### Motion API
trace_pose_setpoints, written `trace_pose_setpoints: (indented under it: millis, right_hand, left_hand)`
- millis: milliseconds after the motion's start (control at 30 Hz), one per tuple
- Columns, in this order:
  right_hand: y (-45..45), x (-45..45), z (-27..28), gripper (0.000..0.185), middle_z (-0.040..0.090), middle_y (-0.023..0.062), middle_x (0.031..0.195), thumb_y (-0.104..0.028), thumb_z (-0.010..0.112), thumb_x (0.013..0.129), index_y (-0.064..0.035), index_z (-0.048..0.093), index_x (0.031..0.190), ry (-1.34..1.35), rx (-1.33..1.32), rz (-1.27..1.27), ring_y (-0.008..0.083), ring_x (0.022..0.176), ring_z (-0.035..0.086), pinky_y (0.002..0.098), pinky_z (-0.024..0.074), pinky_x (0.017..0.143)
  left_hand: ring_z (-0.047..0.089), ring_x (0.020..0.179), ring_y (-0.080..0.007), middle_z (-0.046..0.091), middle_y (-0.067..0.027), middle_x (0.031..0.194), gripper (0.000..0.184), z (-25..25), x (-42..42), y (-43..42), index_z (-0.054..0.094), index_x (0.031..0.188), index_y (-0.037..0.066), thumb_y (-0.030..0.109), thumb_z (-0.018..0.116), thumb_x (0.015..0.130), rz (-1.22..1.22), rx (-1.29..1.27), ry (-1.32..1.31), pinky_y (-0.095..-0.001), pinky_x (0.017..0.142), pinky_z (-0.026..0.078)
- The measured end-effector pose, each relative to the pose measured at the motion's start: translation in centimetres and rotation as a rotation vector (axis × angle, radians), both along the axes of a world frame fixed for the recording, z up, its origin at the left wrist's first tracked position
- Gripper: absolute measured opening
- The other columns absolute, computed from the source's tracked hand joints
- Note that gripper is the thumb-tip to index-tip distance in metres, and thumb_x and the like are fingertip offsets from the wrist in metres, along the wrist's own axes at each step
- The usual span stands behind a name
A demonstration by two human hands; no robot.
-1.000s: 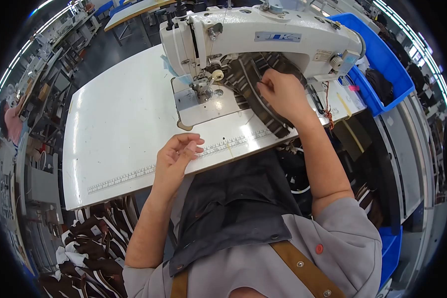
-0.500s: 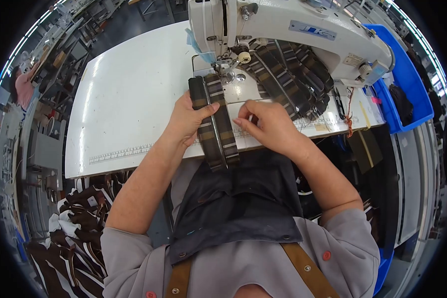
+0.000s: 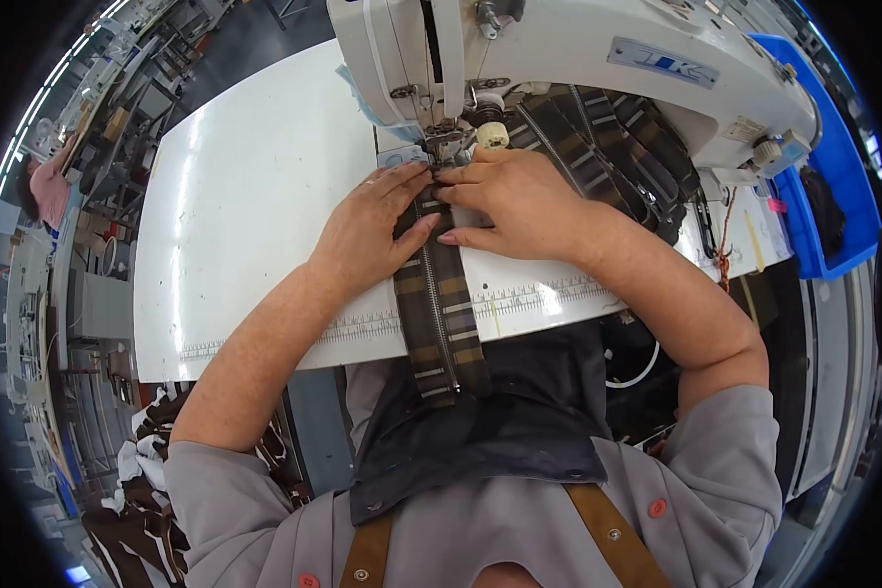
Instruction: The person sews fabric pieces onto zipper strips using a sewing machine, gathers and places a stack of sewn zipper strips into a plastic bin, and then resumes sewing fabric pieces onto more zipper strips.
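Note:
A plaid fabric strip with a metal zipper (image 3: 431, 304) runs from below the sewing machine's needle area (image 3: 446, 142) down over the table edge onto the apron. My left hand (image 3: 377, 220) is at its left side, fingertips on the strip's top end and thumb on the fabric by the zipper. From the right, my right hand (image 3: 519, 206) has its fingertips on the same top end, thumb lower at the strip's right edge. Both hands' fingertips nearly meet in front of the presser foot, hiding the strip's end.
More plaid zippered strips (image 3: 637, 162) lie piled under the arm of the sewing machine (image 3: 578, 59). A blue bin (image 3: 848, 255) with dark cloth stands at the right. Striped garments (image 3: 137, 529) lie below left. A person in pink (image 3: 49, 191) is at the far left.
Both hands have moved to the strip's top end at the needle area; my right hand, apart from the strip before, now touches it. The view has come closer to the machine.

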State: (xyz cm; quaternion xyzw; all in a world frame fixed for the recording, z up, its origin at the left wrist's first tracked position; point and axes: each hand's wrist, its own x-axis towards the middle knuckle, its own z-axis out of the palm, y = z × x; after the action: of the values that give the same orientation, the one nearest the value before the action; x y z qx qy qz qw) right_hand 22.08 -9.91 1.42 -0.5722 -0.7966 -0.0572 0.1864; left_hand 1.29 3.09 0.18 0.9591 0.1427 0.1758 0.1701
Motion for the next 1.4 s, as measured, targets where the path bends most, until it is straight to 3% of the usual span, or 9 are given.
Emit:
trace_pose_setpoints:
  millis: [67, 500, 700, 767, 833, 900, 1067, 1167, 1400]
  right_hand:
    - [0.2, 0.32, -0.42, 0.047, 0.075, 0.0071, 0.11, -0.047, 0.077, 0.088, -0.0065, 0.079, 0.113, 0.03, 0.014, -0.002, 0.0273, 0.107, 0.067, 0.0411, 0.0575, 0.087]
    - [0.21, -0.45, -0.65, 0.045, 0.076, 0.0079, 0.108, -0.044, 0.08, 0.084, -0.0058, 0.079, 0.109, 0.048, 0.111, -0.075, 0.0286, 0.103, 0.07, 0.0423, 0.0575, 0.083]
    - [0.1, -0.48, -0.67, 0.045, 0.075, 0.0074, 0.106, -0.043, 0.079, 0.085, -0.0062, 0.078, 0.11, 0.032, 0.107, -0.08, 0.027, 0.104, 0.069, 0.0423, 0.0569, 0.083]
    - [-0.02, -0.42, -0.87, 0.046, 0.074, 0.0071, 0.105, -0.044, 0.079, 0.085, -0.0061, 0.078, 0.11, 0.036, 0.115, -0.08, 0.0267, 0.105, 0.068, 0.0421, 0.0569, 0.082]
    - [-0.06, -0.32, -0.85, 0.047, 0.074, 0.0069, 0.105, -0.045, 0.079, 0.084, -0.006, 0.078, 0.11, 0.038, 0.13, -0.077, 0.0264, 0.105, 0.068, 0.0419, 0.0568, 0.082]
    - [-0.18, -0.21, -0.74, 0.054, 0.073, 0.0111, 0.126, -0.049, 0.077, 0.087, -0.0046, 0.075, 0.118, 0.039, 0.047, -0.066, 0.0312, 0.11, 0.07, 0.0436, 0.0553, 0.092]
    - [-0.24, -0.11, -0.57, 0.057, 0.072, 0.011, 0.127, -0.051, 0.075, 0.087, -0.0044, 0.074, 0.12, 0.039, 0.018, -0.077, 0.0309, 0.112, 0.069, 0.0437, 0.0546, 0.094]
    - [-0.27, -0.14, -0.5, 0.057, 0.072, 0.0101, 0.127, -0.051, 0.075, 0.087, -0.005, 0.074, 0.121, 0.036, 0.004, -0.089, 0.0302, 0.112, 0.069, 0.0435, 0.0546, 0.094]
    - [-0.23, -0.15, -0.4, 0.057, 0.072, 0.0081, 0.126, -0.05, 0.075, 0.087, -0.0054, 0.074, 0.122, 0.026, 0.001, -0.103, 0.029, 0.109, 0.07, 0.043, 0.0548, 0.092]
  left_hand:
    - [0.063, 0.13, -0.0327, 0.064, -0.0143, 0.144, 0.048, -0.17, 0.5, 0.71, 0.066, 0.136, 0.001, 0.026, 0.072, 0.096, -0.052, 0.146, -0.02, -0.0439, 0.117, 0.047]
    - [0.067, 0.126, -0.0299, 0.067, -0.0138, 0.139, 0.043, -0.21, 1.07, 1.22, 0.071, 0.13, 0.0, 0.019, 0.078, 0.092, -0.006, 0.098, -0.054, -0.0382, 0.107, 0.055]
    - [0.065, 0.129, -0.0322, 0.066, -0.0157, 0.14, 0.042, -0.18, 1.03, 1.08, 0.071, 0.129, -0.002, 0.02, 0.077, 0.093, -0.011, 0.055, -0.05, -0.0395, 0.111, 0.052]
    - [0.059, 0.135, -0.0319, 0.063, -0.0172, 0.143, 0.048, 0.16, 0.87, 0.96, 0.069, 0.131, -0.003, 0.029, 0.072, 0.097, -0.025, 0.003, -0.005, -0.0415, 0.118, 0.046]
    - [0.058, 0.137, -0.033, 0.062, -0.0183, 0.144, 0.05, 0.4, 0.75, 0.86, 0.067, 0.133, -0.004, 0.03, 0.072, 0.096, -0.056, 0.134, -0.002, -0.0425, 0.12, 0.044]
    - [0.056, 0.139, -0.034, 0.061, -0.0193, 0.145, 0.053, 0.51, 0.51, 0.71, 0.065, 0.134, -0.006, 0.031, 0.072, 0.096, -0.086, 0.263, 0.0, -0.0435, 0.121, 0.042]
    - [0.059, 0.135, -0.0385, 0.058, -0.0222, 0.148, 0.057, 0.15, 0.5, 0.41, 0.06, 0.139, -0.007, 0.023, 0.074, 0.092, -0.071, 0.064, -0.015, -0.0435, 0.115, 0.048]
    - [0.056, 0.139, -0.0341, 0.06, -0.0214, 0.145, 0.058, 0.03, 0.64, 0.61, 0.061, 0.138, -0.005, 0.032, 0.072, 0.096, -0.057, 0.07, 0.001, -0.0439, 0.121, 0.041]
    - [0.057, 0.138, -0.032, 0.062, -0.0192, 0.144, 0.055, 0.32, 0.71, 0.63, 0.064, 0.136, -0.003, 0.032, 0.072, 0.095, -0.057, 0.055, -0.014, -0.0428, 0.121, 0.042]
